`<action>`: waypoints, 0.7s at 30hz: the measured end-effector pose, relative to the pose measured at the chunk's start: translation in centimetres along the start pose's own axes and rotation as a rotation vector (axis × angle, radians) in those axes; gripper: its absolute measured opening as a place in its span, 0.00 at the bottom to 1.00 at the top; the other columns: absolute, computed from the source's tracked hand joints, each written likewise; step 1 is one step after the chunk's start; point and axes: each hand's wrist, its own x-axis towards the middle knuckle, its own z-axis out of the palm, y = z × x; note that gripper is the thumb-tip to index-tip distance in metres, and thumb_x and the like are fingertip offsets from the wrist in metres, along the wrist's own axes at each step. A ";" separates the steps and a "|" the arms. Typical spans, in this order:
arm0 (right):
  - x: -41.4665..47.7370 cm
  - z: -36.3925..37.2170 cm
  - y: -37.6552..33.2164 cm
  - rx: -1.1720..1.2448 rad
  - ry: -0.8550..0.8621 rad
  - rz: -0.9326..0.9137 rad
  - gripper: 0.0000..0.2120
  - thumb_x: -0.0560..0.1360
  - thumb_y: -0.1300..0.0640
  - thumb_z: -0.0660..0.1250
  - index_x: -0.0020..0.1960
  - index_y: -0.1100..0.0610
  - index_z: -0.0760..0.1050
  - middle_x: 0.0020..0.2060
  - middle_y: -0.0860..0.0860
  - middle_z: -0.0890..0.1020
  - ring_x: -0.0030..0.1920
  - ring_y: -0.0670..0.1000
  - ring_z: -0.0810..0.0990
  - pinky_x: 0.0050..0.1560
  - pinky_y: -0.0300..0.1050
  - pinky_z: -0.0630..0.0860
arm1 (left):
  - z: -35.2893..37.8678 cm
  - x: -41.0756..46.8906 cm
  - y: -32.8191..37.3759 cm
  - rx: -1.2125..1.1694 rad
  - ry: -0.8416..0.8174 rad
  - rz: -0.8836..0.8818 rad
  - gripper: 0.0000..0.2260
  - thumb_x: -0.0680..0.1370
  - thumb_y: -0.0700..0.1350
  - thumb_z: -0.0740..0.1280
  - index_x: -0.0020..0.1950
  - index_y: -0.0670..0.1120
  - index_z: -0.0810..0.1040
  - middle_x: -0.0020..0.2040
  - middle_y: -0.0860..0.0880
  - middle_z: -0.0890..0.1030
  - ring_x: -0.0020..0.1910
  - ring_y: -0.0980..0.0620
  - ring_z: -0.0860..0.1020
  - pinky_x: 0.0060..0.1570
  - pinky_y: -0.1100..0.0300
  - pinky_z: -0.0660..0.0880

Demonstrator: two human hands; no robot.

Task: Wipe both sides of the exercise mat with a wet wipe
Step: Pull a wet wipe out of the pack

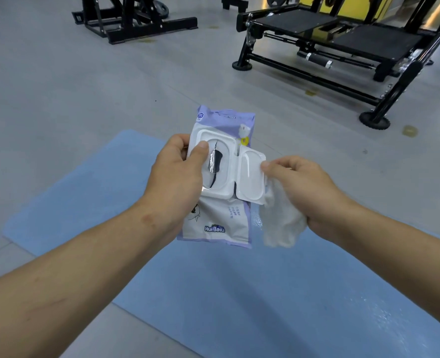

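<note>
At the left of the frame the grey floor (58, 94) lay open, with wide room to move between the near edge of the picture and a black weight frame (136, 19) at the upper left. The blue exercise mat (213, 293) lay flat on that floor, running from the centre left down to the lower right corner. Its rounded far corner sat just left of centre, and its left edge cut on a slant toward the bottom of the frame. The mat's surface shone at the lower right.

Above the mat, at the centre, the left hand (173, 174) gripped a purple and white pack of wipes (221, 223), its fingers curled round the pack's left side and its thumb pressed on the white plastic rim of the opening (215, 166). The opening showed a crumpled silver seal and a dark slit; what was left inside could not be told. The hinged lid (249, 174) stood swung open to the right.

The right hand (304, 187) pinched the lid's right edge between thumb and forefinger, while its other fingers were curled round a bunched white wet wipe (280, 223), which hung below the hand, clear of the mat.

At the upper right a black gym machine (343, 47) stood on the floor, well apart from the mat's far edge.
</note>
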 end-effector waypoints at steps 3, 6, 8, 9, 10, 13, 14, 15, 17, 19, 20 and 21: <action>-0.6 0.1 -0.6 0.019 0.000 -0.068 0.09 0.75 0.48 0.74 0.45 0.54 0.81 0.39 0.48 0.84 0.38 0.53 0.81 0.44 0.50 0.79 | -0.1 0.0 -0.1 0.003 -0.004 0.014 0.05 0.84 0.52 0.64 0.53 0.54 0.79 0.56 0.44 0.83 0.56 0.39 0.82 0.59 0.37 0.78; -1.6 0.5 -1.6 0.104 -0.019 -0.190 0.10 0.76 0.50 0.73 0.45 0.56 0.79 0.37 0.51 0.84 0.36 0.55 0.80 0.38 0.50 0.77 | -0.1 0.1 -0.3 -0.004 -0.017 0.006 0.05 0.83 0.51 0.65 0.54 0.54 0.79 0.54 0.47 0.85 0.54 0.43 0.83 0.59 0.40 0.79; -2.4 0.9 -2.2 0.147 -0.082 -0.287 0.10 0.78 0.49 0.70 0.46 0.56 0.80 0.37 0.51 0.84 0.36 0.50 0.79 0.38 0.45 0.76 | 0.0 0.1 -0.6 -0.006 -0.044 0.000 0.04 0.83 0.50 0.66 0.55 0.53 0.80 0.53 0.50 0.85 0.53 0.47 0.84 0.59 0.42 0.80; -2.7 1.1 -2.4 0.134 -0.117 -0.338 0.10 0.79 0.49 0.69 0.47 0.56 0.80 0.36 0.50 0.84 0.36 0.48 0.79 0.39 0.42 0.75 | 0.0 0.1 -0.7 -0.008 -0.063 -0.001 0.04 0.83 0.50 0.66 0.55 0.53 0.80 0.53 0.50 0.85 0.52 0.48 0.85 0.57 0.44 0.81; -3.0 1.3 -2.5 0.122 -0.147 -0.380 0.09 0.80 0.51 0.69 0.48 0.56 0.81 0.36 0.49 0.84 0.37 0.46 0.79 0.40 0.39 0.74 | 0.1 0.1 -0.7 -0.016 -0.085 -0.003 0.05 0.83 0.49 0.67 0.56 0.52 0.80 0.52 0.50 0.86 0.51 0.48 0.85 0.55 0.46 0.82; -3.4 1.9 -2.2 0.116 -0.211 -0.428 0.04 0.79 0.57 0.71 0.52 0.53 0.82 0.41 0.48 0.86 0.44 0.47 0.85 0.46 0.42 0.81 | 0.3 -0.1 -0.6 -0.084 -0.146 -0.028 0.06 0.84 0.47 0.66 0.58 0.48 0.80 0.49 0.49 0.87 0.46 0.49 0.86 0.42 0.55 0.81; -3.3 2.0 -2.0 0.114 -0.214 -0.431 0.05 0.78 0.59 0.71 0.53 0.52 0.83 0.44 0.49 0.86 0.46 0.49 0.86 0.49 0.46 0.82 | 0.3 -0.2 -0.5 -0.114 -0.163 -0.043 0.06 0.84 0.46 0.66 0.58 0.48 0.81 0.49 0.48 0.87 0.45 0.49 0.86 0.40 0.56 0.80; -3.2 2.1 -1.9 0.110 -0.213 -0.437 0.06 0.78 0.59 0.72 0.54 0.51 0.83 0.45 0.49 0.87 0.47 0.50 0.86 0.50 0.48 0.83 | 0.4 -0.2 -0.4 -0.147 -0.174 -0.058 0.07 0.84 0.46 0.65 0.58 0.47 0.81 0.49 0.47 0.87 0.44 0.49 0.86 0.40 0.56 0.79; -3.0 2.0 -1.7 0.111 -0.211 -0.445 0.08 0.78 0.61 0.72 0.55 0.51 0.83 0.45 0.47 0.87 0.46 0.48 0.86 0.49 0.45 0.82 | 0.4 -0.1 -0.3 -0.205 -0.184 -0.076 0.08 0.84 0.47 0.64 0.57 0.47 0.82 0.50 0.46 0.87 0.43 0.50 0.84 0.42 0.56 0.79; -2.9 1.7 -1.7 0.118 -0.216 -0.448 0.09 0.78 0.62 0.71 0.56 0.52 0.83 0.44 0.46 0.86 0.45 0.46 0.85 0.47 0.39 0.80 | 0.5 0.0 -0.4 -0.234 -0.215 -0.071 0.08 0.83 0.47 0.66 0.58 0.47 0.82 0.50 0.46 0.87 0.43 0.50 0.85 0.42 0.56 0.79; -2.9 1.6 -1.7 0.120 -0.220 -0.447 0.10 0.78 0.63 0.71 0.56 0.52 0.83 0.44 0.46 0.87 0.45 0.46 0.86 0.46 0.38 0.80 | 0.5 0.0 -0.4 -0.243 -0.237 -0.063 0.08 0.82 0.45 0.67 0.60 0.46 0.81 0.51 0.47 0.87 0.45 0.49 0.85 0.41 0.57 0.79; -2.9 1.6 -1.6 0.119 -0.221 -0.443 0.10 0.78 0.63 0.70 0.56 0.52 0.83 0.44 0.46 0.87 0.45 0.46 0.86 0.46 0.38 0.80 | 0.5 0.0 -0.5 -0.245 -0.253 -0.052 0.09 0.81 0.44 0.68 0.61 0.46 0.81 0.51 0.47 0.87 0.46 0.48 0.86 0.41 0.57 0.80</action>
